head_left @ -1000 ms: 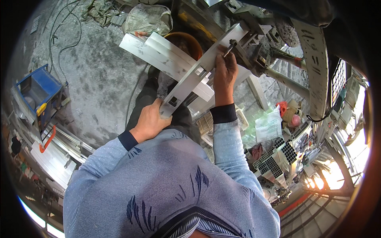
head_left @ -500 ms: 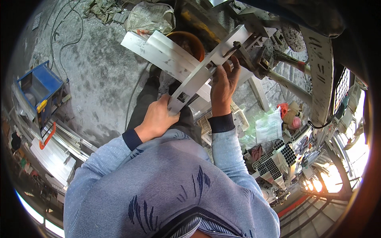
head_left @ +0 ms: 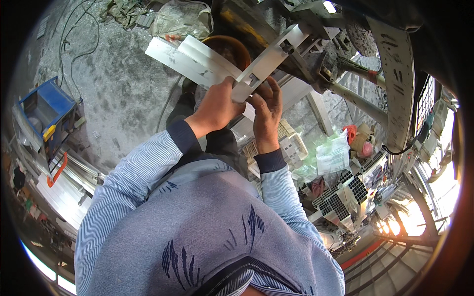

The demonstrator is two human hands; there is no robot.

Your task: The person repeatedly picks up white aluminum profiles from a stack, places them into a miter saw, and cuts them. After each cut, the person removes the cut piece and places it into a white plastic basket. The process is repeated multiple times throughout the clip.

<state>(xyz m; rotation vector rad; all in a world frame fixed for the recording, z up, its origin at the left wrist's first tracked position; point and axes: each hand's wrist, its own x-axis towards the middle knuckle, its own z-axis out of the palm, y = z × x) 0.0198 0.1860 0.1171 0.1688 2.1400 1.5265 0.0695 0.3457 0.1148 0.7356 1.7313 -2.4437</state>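
Note:
A silvery metal profile [head_left: 270, 55] with rectangular cutouts slants from my hands up toward a dark machine [head_left: 323, 69]. My left hand [head_left: 216, 109] is closed on its near end, the thumb at the side and the other fingers mostly hidden. My right hand [head_left: 267, 118] has bent fingers against the underside of that same end; whatever lies between its fingertips is too small to make out. Wider pale metal bars [head_left: 185, 61] lie crosswise at the left of the profile, their right part hidden behind it and my left hand.
An orange-rimmed bucket [head_left: 242, 44] stands beyond the bars, near a whitish sack [head_left: 182, 19]. A blue bin [head_left: 49, 103] is at far left, with a cable [head_left: 79, 55] on the floor. Cream crates [head_left: 291, 143] and plastic sheeting [head_left: 333, 154] lie at right.
The profile has shifted away from me, up and to the right, baring a cutout at its far part. My left hand has moved forward with it; my right hand has come back to the near end.

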